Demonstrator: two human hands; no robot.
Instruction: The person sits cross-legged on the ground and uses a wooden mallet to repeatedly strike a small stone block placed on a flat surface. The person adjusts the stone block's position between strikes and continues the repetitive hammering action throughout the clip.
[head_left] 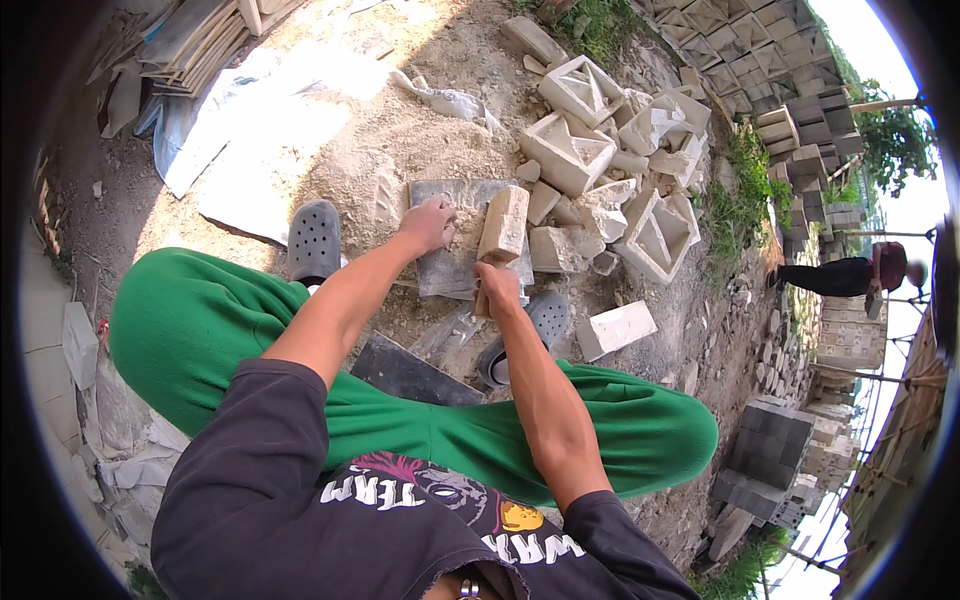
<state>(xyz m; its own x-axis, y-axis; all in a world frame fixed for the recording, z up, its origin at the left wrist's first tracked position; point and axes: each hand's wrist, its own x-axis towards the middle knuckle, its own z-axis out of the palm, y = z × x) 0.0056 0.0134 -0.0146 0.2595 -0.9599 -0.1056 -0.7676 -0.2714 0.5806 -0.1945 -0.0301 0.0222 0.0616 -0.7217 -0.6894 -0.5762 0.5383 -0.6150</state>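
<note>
Gripping: your right hand [499, 287] closes around the near end of a pale oblong block [506, 222]; a brown stub shows below the fist.
Block: over the right side of a dark square plate [447, 275]; you cannot tell whether they touch.
Your left hand [430, 222]: fingers curled, above the plate's left half; you cannot tell whether it pinches anything.
Plate, left side: a strip of sandy ground [370, 205], then your left clog [314, 240]. Near right corner: your right clog [548, 318], close by.
Plate, right edge: tight, with a broken cream chunk [560, 250] just beside it and a heap of cross-ribbed blocks [567, 150] beyond.
Dark rectangular slab [410, 372]: between your feet, near edge meeting your green trousers [390, 415] in view.
Widest room: beyond the plate, toward far left.
</note>
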